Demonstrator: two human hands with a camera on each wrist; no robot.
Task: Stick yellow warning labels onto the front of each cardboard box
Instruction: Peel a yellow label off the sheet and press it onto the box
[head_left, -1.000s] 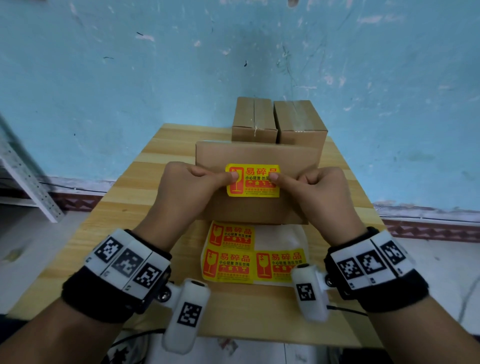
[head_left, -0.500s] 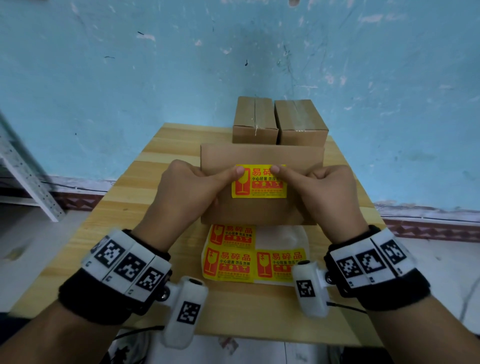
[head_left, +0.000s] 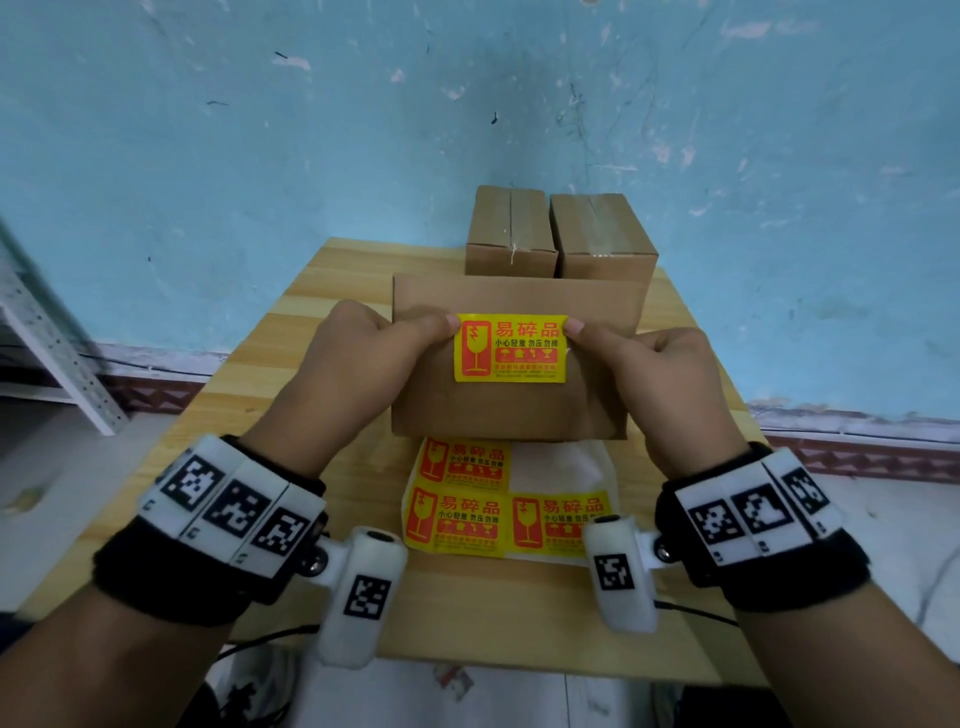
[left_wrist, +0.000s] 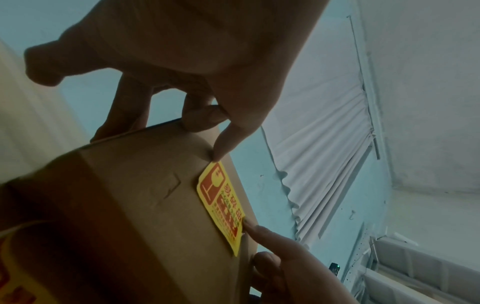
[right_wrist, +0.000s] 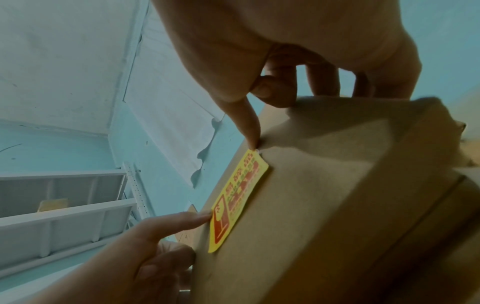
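Here both hands' fingers (head_left: 439, 326) pinch one label (head_left: 510, 347) against three boxes' nearest (head_left: 514, 410).

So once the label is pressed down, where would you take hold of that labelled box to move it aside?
Probably by the two short ends of the labelled box, one hand from each side. It stands wide and upright, the left hand and right hand already flank it, and that keeps fingers off the yellow label.
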